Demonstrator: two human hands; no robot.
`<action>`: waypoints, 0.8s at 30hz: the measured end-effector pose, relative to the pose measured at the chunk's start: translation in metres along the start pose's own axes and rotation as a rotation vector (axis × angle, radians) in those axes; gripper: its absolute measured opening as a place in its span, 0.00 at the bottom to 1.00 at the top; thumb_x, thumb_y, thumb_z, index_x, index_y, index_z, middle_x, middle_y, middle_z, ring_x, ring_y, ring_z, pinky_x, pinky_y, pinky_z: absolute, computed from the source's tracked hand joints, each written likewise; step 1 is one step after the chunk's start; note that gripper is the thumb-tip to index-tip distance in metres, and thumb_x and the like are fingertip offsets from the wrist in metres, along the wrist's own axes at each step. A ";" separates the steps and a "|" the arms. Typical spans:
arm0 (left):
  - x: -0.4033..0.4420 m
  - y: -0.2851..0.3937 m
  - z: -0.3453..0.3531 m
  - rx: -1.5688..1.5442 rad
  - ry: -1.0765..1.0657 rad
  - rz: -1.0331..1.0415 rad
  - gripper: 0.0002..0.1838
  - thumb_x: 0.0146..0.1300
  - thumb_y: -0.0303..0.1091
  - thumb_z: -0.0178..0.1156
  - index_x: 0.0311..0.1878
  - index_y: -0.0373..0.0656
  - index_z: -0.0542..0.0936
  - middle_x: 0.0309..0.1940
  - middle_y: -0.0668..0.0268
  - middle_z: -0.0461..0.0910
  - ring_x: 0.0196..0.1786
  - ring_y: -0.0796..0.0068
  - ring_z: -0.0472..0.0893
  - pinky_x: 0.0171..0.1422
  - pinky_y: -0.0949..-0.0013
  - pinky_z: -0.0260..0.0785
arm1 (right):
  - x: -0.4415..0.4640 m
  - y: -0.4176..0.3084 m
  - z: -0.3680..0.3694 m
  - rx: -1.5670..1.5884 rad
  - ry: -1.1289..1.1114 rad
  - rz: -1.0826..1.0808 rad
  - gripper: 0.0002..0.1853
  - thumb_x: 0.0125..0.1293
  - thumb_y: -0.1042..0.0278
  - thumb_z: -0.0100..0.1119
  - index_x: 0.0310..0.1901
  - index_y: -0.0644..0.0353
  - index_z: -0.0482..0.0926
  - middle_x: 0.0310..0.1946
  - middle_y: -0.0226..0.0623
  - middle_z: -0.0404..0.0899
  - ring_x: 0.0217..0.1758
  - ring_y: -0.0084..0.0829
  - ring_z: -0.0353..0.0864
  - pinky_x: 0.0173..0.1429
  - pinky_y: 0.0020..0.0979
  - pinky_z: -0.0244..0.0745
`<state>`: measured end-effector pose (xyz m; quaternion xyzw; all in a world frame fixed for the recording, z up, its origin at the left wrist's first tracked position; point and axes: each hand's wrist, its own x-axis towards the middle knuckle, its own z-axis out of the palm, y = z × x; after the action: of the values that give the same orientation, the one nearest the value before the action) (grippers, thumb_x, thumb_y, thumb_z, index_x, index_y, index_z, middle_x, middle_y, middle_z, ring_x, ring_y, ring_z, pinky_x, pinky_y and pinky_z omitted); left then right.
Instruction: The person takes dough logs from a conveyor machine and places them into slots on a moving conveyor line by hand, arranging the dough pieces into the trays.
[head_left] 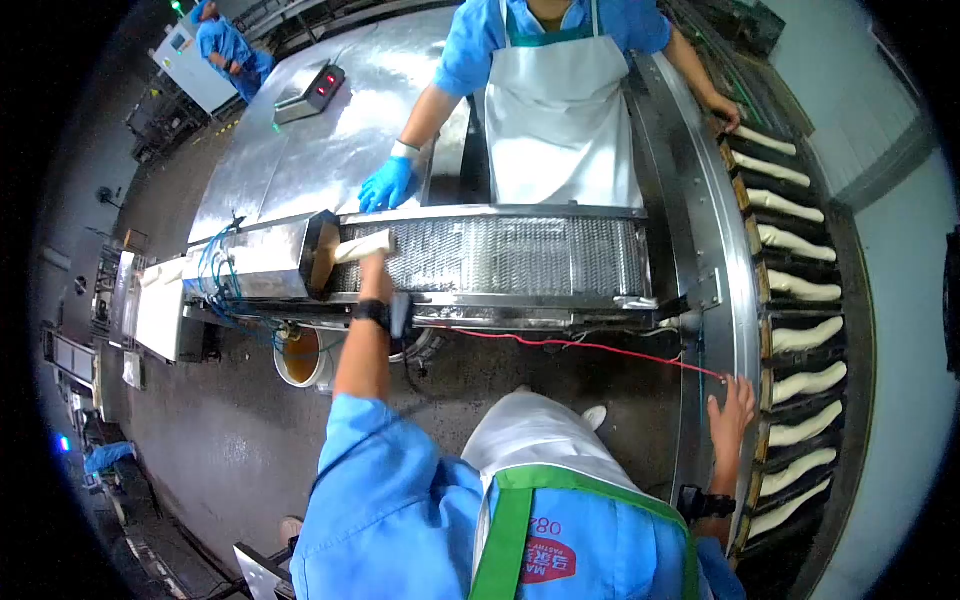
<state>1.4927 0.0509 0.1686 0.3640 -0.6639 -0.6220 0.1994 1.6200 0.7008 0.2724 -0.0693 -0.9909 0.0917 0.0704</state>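
Observation:
My left hand reaches over the near side of a mesh conveyor belt. Its fingers close around the right end of a pale dough strip, which lies at the outlet of a metal machine housing. On the far right, my right hand rests at a steel rail, fingers apart and holding nothing. Beside that hand, long dough pieces lie in the dark grooves of a tray.
Across the belt stands a co-worker in a white apron, one blue-gloved hand by the belt, the other at the tray's far end. A scale display sits on the steel table. A bucket and a red cord are below.

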 end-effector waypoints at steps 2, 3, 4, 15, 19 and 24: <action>0.071 -0.024 -0.044 -0.049 0.078 0.008 0.25 0.55 0.52 0.47 0.45 0.38 0.68 0.29 0.63 0.70 0.29 0.69 0.68 0.33 0.62 0.63 | -0.013 -0.006 -0.002 -0.021 0.023 -0.024 0.25 0.51 0.68 0.55 0.53 0.57 0.63 0.58 0.40 0.54 0.63 0.42 0.47 0.61 0.45 0.47; 0.063 -0.016 -0.051 -0.120 0.059 -0.022 0.25 0.55 0.52 0.47 0.45 0.38 0.68 0.30 0.63 0.70 0.29 0.69 0.68 0.33 0.62 0.63 | -0.024 -0.013 -0.004 -0.020 0.050 -0.011 0.25 0.50 0.68 0.56 0.52 0.57 0.64 0.57 0.40 0.56 0.61 0.43 0.50 0.60 0.44 0.49; 0.046 -0.008 -0.051 -0.164 0.011 -0.017 0.25 0.55 0.51 0.47 0.46 0.38 0.68 0.31 0.62 0.70 0.30 0.68 0.68 0.34 0.62 0.63 | -0.038 -0.016 -0.009 -0.023 0.086 0.034 0.24 0.49 0.68 0.57 0.51 0.58 0.65 0.56 0.40 0.57 0.60 0.44 0.53 0.59 0.43 0.51; -0.159 0.038 0.026 -0.178 -0.506 0.061 0.24 0.54 0.44 0.49 0.50 0.37 0.64 0.39 0.57 0.67 0.39 0.63 0.67 0.42 0.62 0.62 | -0.190 0.058 -0.018 0.055 0.219 0.217 0.23 0.45 0.63 0.57 0.47 0.55 0.69 0.54 0.41 0.59 0.59 0.43 0.52 0.56 0.45 0.51; -0.173 0.067 0.033 -0.109 -0.588 0.101 0.24 0.54 0.41 0.49 0.51 0.36 0.63 0.42 0.55 0.66 0.42 0.62 0.67 0.45 0.62 0.62 | -0.186 0.063 -0.041 -0.020 0.096 0.337 0.23 0.47 0.63 0.56 0.48 0.55 0.68 0.52 0.40 0.60 0.59 0.43 0.53 0.54 0.45 0.53; -0.256 0.120 0.015 -0.098 -0.712 0.327 0.25 0.54 0.38 0.50 0.53 0.35 0.61 0.46 0.52 0.64 0.45 0.59 0.67 0.48 0.62 0.62 | -0.225 0.108 -0.046 -0.032 0.149 0.362 0.23 0.47 0.60 0.55 0.48 0.54 0.68 0.52 0.39 0.61 0.58 0.43 0.54 0.54 0.46 0.54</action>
<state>1.6216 0.2430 0.3308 0.0052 -0.7103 -0.7004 0.0701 1.8612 0.7798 0.2682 -0.2542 -0.9555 0.0819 0.1249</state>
